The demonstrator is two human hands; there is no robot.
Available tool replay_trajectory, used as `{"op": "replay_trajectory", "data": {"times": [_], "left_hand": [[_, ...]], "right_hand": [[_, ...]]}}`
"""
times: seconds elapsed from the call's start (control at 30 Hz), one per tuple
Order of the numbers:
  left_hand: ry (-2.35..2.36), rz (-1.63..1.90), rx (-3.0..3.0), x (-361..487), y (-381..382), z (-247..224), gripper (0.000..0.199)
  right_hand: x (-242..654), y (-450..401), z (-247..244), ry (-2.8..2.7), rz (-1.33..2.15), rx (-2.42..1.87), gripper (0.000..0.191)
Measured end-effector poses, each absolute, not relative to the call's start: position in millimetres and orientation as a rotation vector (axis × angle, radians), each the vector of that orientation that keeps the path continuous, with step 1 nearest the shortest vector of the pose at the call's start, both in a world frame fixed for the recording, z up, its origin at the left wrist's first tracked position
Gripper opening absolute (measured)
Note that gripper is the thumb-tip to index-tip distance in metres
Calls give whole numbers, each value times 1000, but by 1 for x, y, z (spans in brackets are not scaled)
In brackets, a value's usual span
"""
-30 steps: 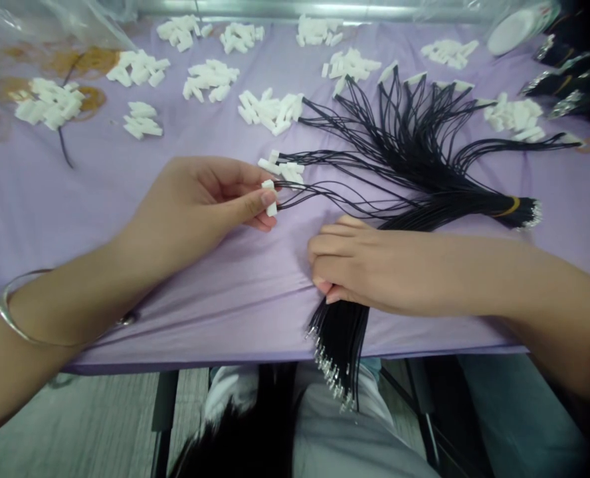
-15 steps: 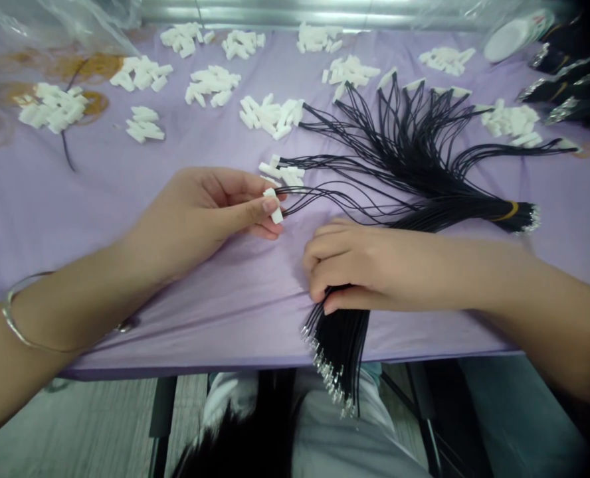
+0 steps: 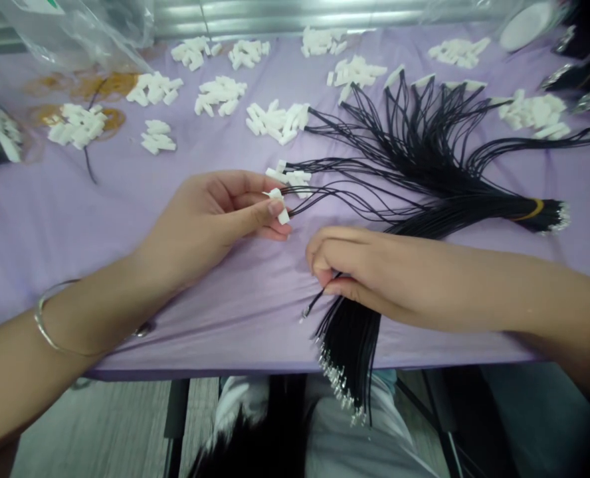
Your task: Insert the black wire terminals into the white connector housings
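Centre of view: a white plastic connector housing [image 3: 278,207] with thin black leads [image 3: 325,198] running from it to the right. We see the housing pinched in the left hand [image 3: 210,216], a closed grip of thumb against forefinger, the other fingers curled beneath. Just to the right and nearer us, the right hand [image 3: 362,272] forms a closed grip on a sheaf of black wires [image 3: 347,352], which hangs towards the near edge of the tabletop [image 3: 50,245]. One crimped wire end [image 3: 305,313] sticks out left of the fingers. We judge that pinching close to the housing steadies it best, and that light tension on the wires limits tangling.

To the right, a yellow band [image 3: 531,211] ties a second sheaf ending in silver terminals [image 3: 560,218]. Beyond it, more wires fan out to white housings [image 3: 424,81]. Piles of loose white housings [image 3: 278,123] lie across the far half of the creased lilac cloth [image 3: 215,279].

A metal bangle [image 3: 46,325] circles the left wrist. A clear plastic bag [image 3: 76,26] lies far left, and a white disc [image 3: 527,25] far right. Near us, we see grey trousers [image 3: 359,431] above a grey floor [image 3: 96,425].
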State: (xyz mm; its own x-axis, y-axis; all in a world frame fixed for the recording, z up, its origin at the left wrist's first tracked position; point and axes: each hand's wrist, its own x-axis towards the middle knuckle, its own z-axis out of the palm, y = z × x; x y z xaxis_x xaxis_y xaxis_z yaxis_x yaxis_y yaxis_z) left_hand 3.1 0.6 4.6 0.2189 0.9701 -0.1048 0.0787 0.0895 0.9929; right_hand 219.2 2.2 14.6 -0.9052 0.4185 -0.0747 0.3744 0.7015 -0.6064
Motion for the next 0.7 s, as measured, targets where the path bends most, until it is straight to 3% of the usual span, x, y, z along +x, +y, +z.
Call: {"op": "replay_trajectory", "data": {"times": [0.13, 0.37, 0.7], "left_hand": [[1166, 938, 1305, 6, -6, 14, 16], [1194, 826, 1348, 6, -9, 20, 17], [1066, 795, 1265, 3, -9, 15, 14]], "right_hand": [[215, 6, 19, -2580, 1064, -905, 8], [211, 6, 19, -2194, 1325, -939, 8], [209, 5, 24, -1989, 1087, -1179, 7]]}}
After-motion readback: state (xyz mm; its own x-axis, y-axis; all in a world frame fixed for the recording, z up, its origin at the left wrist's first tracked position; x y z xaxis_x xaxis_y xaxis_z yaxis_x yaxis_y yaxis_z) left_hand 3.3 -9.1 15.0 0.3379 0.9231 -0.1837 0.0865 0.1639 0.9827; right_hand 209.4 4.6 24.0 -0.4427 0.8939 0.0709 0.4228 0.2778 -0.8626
